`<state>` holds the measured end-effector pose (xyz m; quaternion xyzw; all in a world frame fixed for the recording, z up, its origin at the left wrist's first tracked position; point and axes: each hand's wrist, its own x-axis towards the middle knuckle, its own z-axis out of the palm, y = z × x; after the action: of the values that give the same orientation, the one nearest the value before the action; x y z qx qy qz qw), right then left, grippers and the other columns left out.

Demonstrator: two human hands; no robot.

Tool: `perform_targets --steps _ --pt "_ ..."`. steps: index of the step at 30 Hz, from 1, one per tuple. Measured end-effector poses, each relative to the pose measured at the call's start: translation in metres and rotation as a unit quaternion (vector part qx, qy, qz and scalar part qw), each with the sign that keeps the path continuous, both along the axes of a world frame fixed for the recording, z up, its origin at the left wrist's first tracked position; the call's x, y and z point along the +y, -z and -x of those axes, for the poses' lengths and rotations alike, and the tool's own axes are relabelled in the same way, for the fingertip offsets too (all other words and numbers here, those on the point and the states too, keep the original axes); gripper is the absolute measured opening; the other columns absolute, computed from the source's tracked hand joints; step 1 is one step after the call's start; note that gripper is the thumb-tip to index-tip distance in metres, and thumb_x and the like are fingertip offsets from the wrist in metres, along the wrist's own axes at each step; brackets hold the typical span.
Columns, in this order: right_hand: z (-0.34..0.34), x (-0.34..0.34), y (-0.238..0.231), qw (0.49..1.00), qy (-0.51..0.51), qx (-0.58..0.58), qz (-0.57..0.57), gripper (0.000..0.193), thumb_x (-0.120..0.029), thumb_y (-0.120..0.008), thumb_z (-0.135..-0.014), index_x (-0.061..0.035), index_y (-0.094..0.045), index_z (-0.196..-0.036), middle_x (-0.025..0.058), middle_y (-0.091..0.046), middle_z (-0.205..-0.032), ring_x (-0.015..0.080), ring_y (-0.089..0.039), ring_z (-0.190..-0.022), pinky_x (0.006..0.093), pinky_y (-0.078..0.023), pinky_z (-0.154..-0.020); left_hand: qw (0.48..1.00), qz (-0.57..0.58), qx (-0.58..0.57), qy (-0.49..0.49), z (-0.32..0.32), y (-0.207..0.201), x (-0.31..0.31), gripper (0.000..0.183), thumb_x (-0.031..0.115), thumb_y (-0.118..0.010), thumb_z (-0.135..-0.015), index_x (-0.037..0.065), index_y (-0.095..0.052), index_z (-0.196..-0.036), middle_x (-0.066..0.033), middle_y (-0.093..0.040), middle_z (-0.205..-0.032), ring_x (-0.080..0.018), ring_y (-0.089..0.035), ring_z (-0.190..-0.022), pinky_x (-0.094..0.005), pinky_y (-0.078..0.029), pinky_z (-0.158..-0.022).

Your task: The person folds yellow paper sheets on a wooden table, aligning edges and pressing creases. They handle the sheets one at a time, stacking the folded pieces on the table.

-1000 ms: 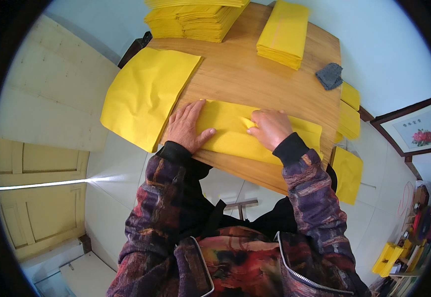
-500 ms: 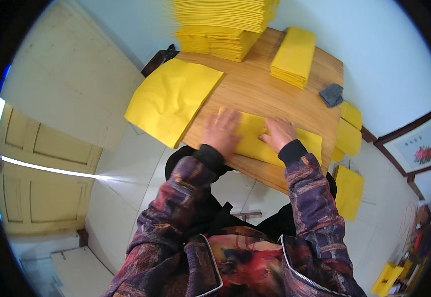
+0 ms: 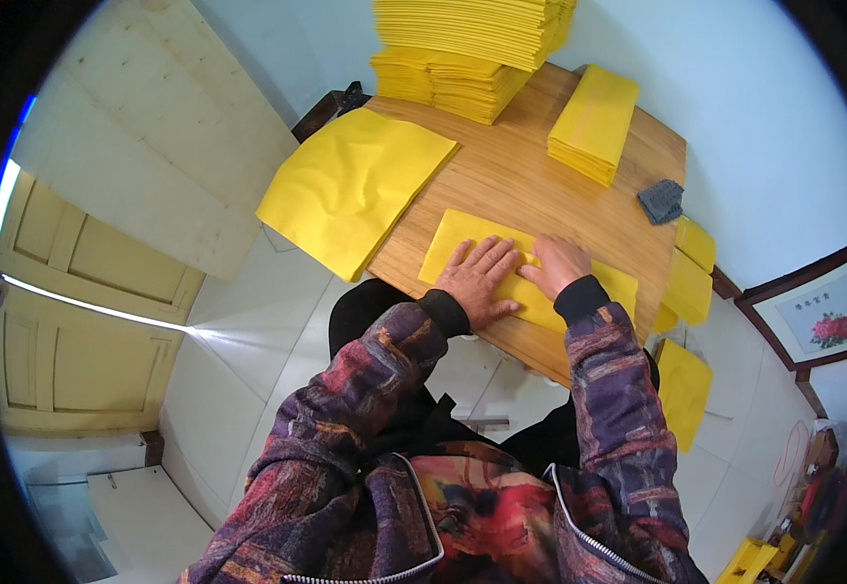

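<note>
A yellow felt-like sheet [image 3: 455, 234], folded into a long strip, lies along the near edge of the wooden table. My left hand [image 3: 482, 277] rests flat on it near the middle, fingers spread and holding nothing. Just to its right, my right hand [image 3: 558, 265] is curled into a loose fist and pressed on the strip, its thumb pointing toward the left hand. The knuckles are a little blurred, and whatever the right fingers may enclose is hidden. A larger unfolded yellow sheet [image 3: 355, 190] lies wrinkled at the table's left, overhanging the edge.
Tall stacks of folded yellow sheets [image 3: 453, 78] stand at the back of the wooden table [image 3: 497, 180]. A smaller folded stack [image 3: 594, 122] sits back right, with a grey cloth [image 3: 661, 201] near the right edge. More yellow pieces [image 3: 686, 282] are beyond that edge, beside the wall.
My left hand has moved right along the strip and now lies flat close to my right hand. The right hand stays near its place, more tightly curled. The view has shifted slightly.
</note>
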<state>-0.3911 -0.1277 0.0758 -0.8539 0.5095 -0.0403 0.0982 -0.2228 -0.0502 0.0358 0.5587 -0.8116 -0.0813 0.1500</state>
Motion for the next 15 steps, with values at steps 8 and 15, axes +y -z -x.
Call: perform_targets --steps 8,15 --pt "-0.005 -0.007 0.001 0.998 0.014 0.005 -0.065 0.036 -0.04 -0.071 -0.079 -0.0057 -0.066 -0.091 0.0162 -0.068 -0.094 0.0349 -0.065 -0.091 0.0458 -0.05 -0.076 0.999 0.005 -0.013 -0.049 0.004 0.003 -0.007 0.074 0.038 -0.066 -0.08 0.007 -0.038 -0.141 -0.0109 -0.034 -0.149 -0.0302 -0.026 -0.14 -0.0485 -0.018 -0.114" --pt "-0.01 0.065 0.006 0.951 -0.052 -0.214 0.219 0.017 -0.02 -0.063 -0.08 -0.0071 -0.06 -0.091 0.0058 -0.057 -0.097 0.0249 -0.052 -0.096 0.0379 -0.042 -0.083 0.998 0.0 -0.055 -0.044 -0.001 0.02 -0.014 0.065 0.037 -0.058 -0.086 0.01 -0.037 -0.141 -0.0062 -0.03 -0.152 -0.0267 -0.025 -0.141 -0.0483 -0.016 -0.114"
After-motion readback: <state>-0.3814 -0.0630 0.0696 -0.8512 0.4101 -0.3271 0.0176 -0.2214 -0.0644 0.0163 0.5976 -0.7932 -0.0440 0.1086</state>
